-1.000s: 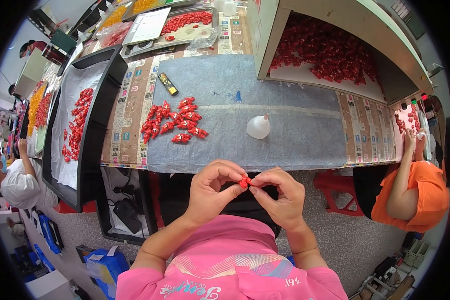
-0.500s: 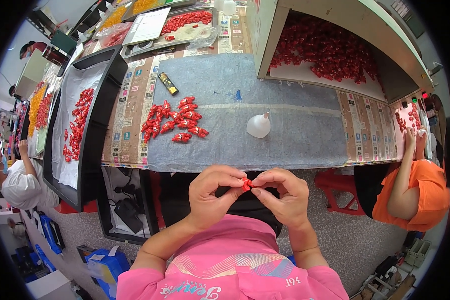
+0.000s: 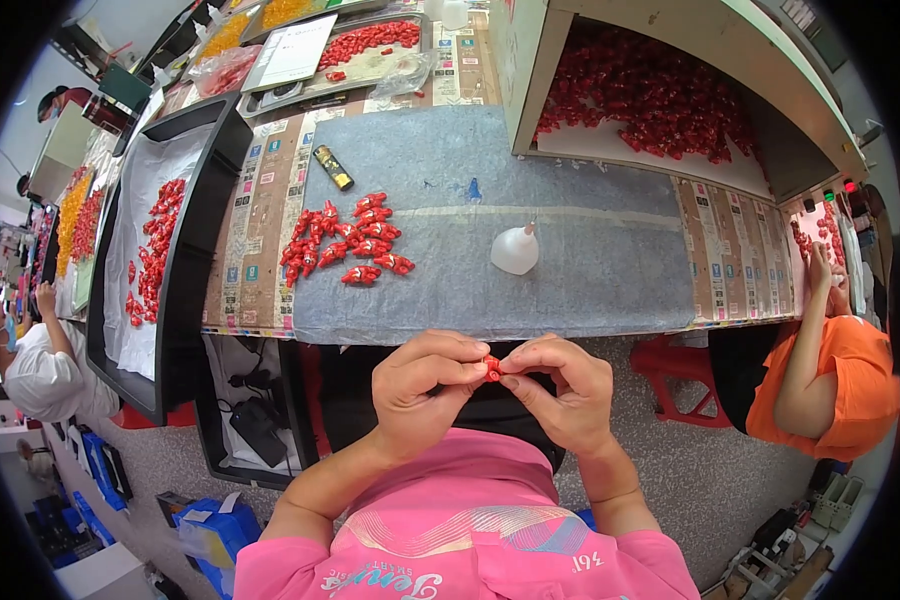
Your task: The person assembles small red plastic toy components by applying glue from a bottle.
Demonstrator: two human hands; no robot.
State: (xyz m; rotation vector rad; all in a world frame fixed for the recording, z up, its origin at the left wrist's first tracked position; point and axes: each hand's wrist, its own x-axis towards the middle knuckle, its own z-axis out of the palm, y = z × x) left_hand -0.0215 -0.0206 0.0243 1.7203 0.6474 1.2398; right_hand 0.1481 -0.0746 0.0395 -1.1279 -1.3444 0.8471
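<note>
Between my two hands, just off the table's front edge, is a small red plastic figure (image 3: 493, 369). My left hand (image 3: 422, 385) pinches it from the left with thumb and fingertips. From the right, my right hand (image 3: 562, 388) grips it the same way. Fingertips cover most of it, so its shape is only partly seen. On the blue-grey cloth (image 3: 420, 290) lies a loose pile of similar red figures (image 3: 345, 240), to the left. A white squeeze bottle (image 3: 515, 250) with a thin tip stands right of the pile.
A black and yellow tube (image 3: 333, 167) lies behind the pile. At left is a black tray (image 3: 232, 150) with red pieces. A metal tray (image 3: 370, 75) sits at the back, an open box (image 3: 525, 100) of red pieces at back right. Co-workers sit on both sides.
My fingers have closed in on the red figure, which has turned slightly between them. The figures on the cloth have not been moved.
</note>
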